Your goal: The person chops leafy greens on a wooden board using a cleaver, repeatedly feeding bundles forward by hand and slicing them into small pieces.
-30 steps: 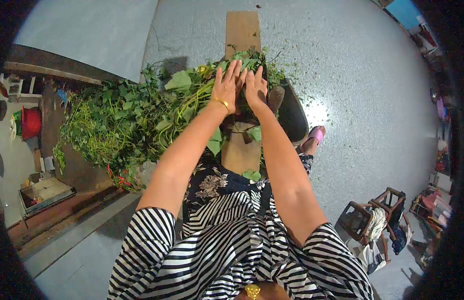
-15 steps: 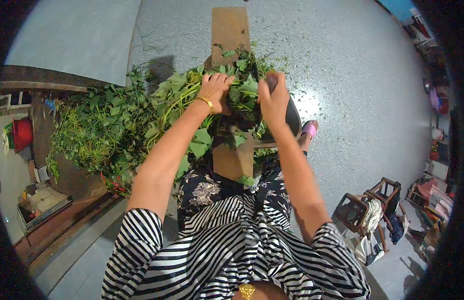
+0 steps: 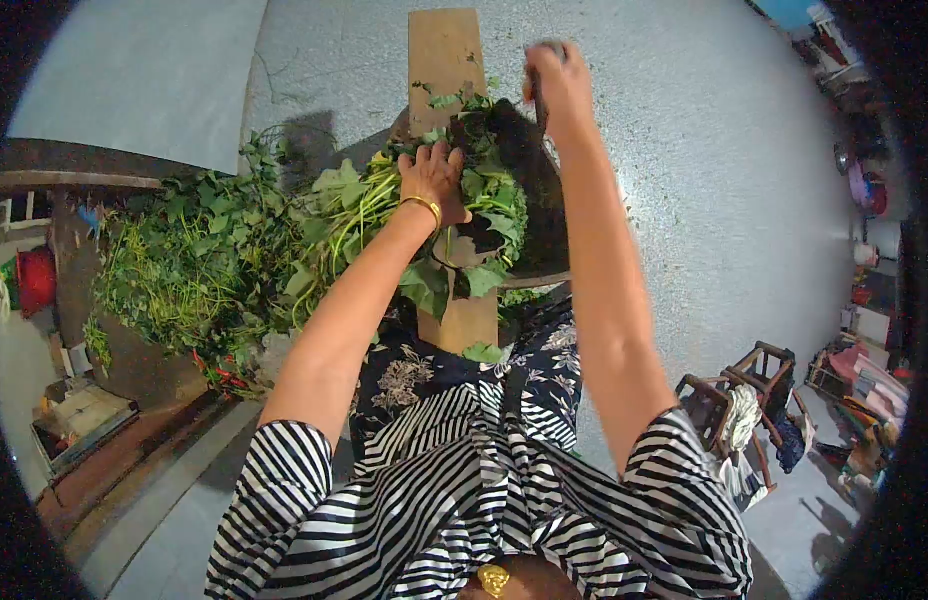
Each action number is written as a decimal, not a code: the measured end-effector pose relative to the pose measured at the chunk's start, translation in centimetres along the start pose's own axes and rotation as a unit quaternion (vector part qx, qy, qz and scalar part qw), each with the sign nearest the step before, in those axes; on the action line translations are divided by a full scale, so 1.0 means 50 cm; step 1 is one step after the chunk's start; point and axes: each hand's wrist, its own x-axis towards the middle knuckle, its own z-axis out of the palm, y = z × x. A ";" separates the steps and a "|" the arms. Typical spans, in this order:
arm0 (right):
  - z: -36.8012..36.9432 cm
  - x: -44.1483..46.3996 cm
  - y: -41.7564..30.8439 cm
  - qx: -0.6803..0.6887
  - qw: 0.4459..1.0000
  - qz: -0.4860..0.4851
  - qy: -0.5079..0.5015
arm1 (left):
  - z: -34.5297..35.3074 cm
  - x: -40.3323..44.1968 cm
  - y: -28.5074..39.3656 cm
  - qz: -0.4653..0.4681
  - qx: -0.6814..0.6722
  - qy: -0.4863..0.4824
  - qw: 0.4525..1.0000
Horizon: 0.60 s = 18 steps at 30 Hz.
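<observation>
My left hand (image 3: 434,178) presses down on a bunch of leafy green vines (image 3: 369,200), its fingers bent over the stems and closed on them. The bunch lies across a long wooden board (image 3: 444,55) in front of my lap. Raised to the right beyond the board, my right hand (image 3: 564,88) is closed around the handle of a knife (image 3: 541,100); its blade shows only as a dark, blurred strip. Cut leaves (image 3: 504,215) hang at the board's right side, over a dark container (image 3: 544,225) partly hidden by my right forearm.
A large heap of leafy vines (image 3: 194,270) lies to the left. Small green scraps dot the grey floor (image 3: 724,220). A wooden stool (image 3: 704,410) with pale cord stands at lower right. A red container (image 3: 36,278) is at far left.
My right hand has risen with the knife, away from the bunch and toward the far side. My left hand stays on the greens. The pink-shod foot is now hidden behind my right arm.
</observation>
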 end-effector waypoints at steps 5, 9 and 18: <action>0.013 -0.220 0.102 0.029 0.998 -0.031 0.049 | 0.075 0.024 -0.006 0.017 0.017 0.134 0.991; 0.004 -0.152 0.073 0.027 0.999 0.040 0.016 | 0.033 -0.006 0.005 0.036 0.007 0.017 0.999; 0.011 0.152 0.030 0.065 0.990 0.122 -0.032 | -0.023 0.013 0.021 0.017 0.010 -0.075 0.997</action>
